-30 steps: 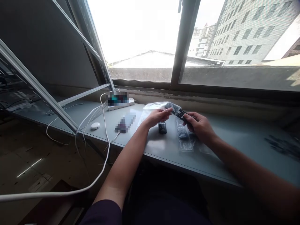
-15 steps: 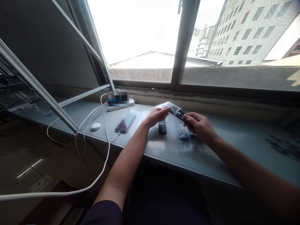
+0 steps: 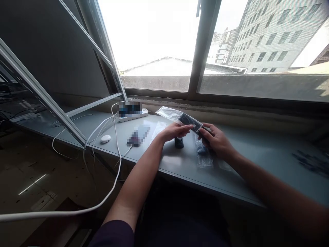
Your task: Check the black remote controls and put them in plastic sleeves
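Between my hands, above the table, is a black remote control (image 3: 189, 120), mostly covered by a clear plastic bag (image 3: 168, 113) whose loose end points to the left. My right hand (image 3: 217, 138) is closed round the remote's near end. My left hand (image 3: 177, 131) pinches the bag against the remote near its middle. Under my left hand a second black remote (image 3: 179, 142) lies on the table, partly hidden. Bagged dark items (image 3: 204, 154) lie below my right hand, and what they are is hard to make out.
A white cable (image 3: 117, 137) loops across the left side and hangs over the table edge. A power strip (image 3: 133, 116), a blurred-out phone-like object (image 3: 138, 135) and a round white device (image 3: 105, 139) are on the table (image 3: 180, 159). Metal frame bars (image 3: 46, 92) slant at left. Dark items (image 3: 311, 161) lie far right.
The bag has slid further along the remote toward my right hand and now covers most of it. My left hand has moved right with it.
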Tool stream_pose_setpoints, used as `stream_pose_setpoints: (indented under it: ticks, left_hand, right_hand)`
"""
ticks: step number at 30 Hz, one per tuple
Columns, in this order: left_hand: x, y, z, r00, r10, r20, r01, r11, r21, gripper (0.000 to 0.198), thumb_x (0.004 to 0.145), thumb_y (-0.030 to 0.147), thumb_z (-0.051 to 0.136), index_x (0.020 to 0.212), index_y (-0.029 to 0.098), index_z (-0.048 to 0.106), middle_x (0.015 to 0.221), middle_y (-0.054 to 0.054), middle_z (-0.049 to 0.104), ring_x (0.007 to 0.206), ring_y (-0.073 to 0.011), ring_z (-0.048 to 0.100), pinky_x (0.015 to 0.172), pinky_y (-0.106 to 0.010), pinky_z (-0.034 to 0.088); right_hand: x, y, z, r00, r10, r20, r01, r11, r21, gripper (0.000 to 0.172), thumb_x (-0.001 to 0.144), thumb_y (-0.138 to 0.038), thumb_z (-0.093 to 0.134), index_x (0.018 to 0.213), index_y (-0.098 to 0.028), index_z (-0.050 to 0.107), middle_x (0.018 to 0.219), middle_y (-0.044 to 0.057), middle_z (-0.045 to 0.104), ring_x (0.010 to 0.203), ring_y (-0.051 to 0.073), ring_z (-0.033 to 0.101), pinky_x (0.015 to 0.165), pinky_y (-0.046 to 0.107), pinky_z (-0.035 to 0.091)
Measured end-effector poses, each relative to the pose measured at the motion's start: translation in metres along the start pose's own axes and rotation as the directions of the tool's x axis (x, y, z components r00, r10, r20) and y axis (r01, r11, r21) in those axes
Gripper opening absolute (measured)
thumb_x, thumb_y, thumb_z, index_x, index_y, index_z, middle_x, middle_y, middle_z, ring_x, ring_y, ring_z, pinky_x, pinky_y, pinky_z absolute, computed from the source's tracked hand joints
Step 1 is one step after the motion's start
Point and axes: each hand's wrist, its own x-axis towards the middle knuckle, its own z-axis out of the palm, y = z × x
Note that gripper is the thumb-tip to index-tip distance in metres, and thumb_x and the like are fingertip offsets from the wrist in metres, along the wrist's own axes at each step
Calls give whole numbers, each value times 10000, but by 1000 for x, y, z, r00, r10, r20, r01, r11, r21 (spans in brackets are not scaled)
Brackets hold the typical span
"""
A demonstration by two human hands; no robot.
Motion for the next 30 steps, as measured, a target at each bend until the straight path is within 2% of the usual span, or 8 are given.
stream_pose_setpoints:
  ticks: [8, 16, 20, 25, 27, 30]
  left_hand:
    - [-1, -1, -1, 990, -9, 138, 2, 999, 46, 617, 824, 670, 911, 661, 135, 648, 647, -6, 518, 582, -80, 433, 535, -252, 247]
    - [-1, 5, 0, 999, -51, -17, 48, 991, -123, 568, 737, 591, 994, 691, 126, 671, 627, 3, 549, 547, -61, 466, 507, -229, 265]
    - [2, 4, -3, 997, -5, -78, -12, 976, -219, 538, 775, 530, 990, 668, 140, 636, 608, 22, 532, 514, -43, 443, 489, -219, 257]
    - [6, 0, -9, 984, 25, -174, -73, 958, -276, 516, 770, 505, 1003, 689, 149, 637, 639, 25, 559, 539, -39, 456, 499, -212, 280]
    - [6, -1, -10, 985, 25, -169, -67, 968, -243, 529, 766, 531, 1002, 686, 146, 649, 632, 25, 551, 539, -41, 448, 500, -217, 273]
    - [4, 0, -8, 994, 38, -100, -54, 985, -162, 549, 785, 583, 977, 681, 135, 678, 600, 29, 513, 528, -48, 429, 506, -232, 256]
  right_hand:
    - [0, -1, 1, 999, 15, 36, -14, 1000, -19, 836, 898, -688, 878, 1523, -204, 606, 839, 29, 759, 556, 128, 553, 471, 246, 442]
    - [0, -3, 2, 998, -10, 65, 7, 999, 49, 664, 919, -660, 869, 1384, -224, 684, 1039, 82, 800, 681, 184, 706, 448, 250, 496]
    - [3, 0, -2, 998, -1, 56, -5, 994, 111, 561, 905, -597, 909, 1283, -222, 733, 1100, 97, 811, 747, 205, 755, 488, 265, 547]
    - [6, 4, -5, 1000, 14, -14, -12, 993, 118, 498, 839, -583, 967, 1116, -213, 779, 1037, 91, 817, 750, 192, 738, 528, 263, 554]
    - [5, 3, -5, 999, 9, -32, -6, 993, 118, 505, 813, -595, 982, 1074, -211, 785, 1000, 82, 812, 734, 177, 712, 536, 259, 545]
    - [4, 1, -3, 999, 15, -40, -11, 995, 98, 527, 800, -611, 986, 1076, -208, 789, 894, 58, 790, 680, 161, 670, 551, 271, 535]
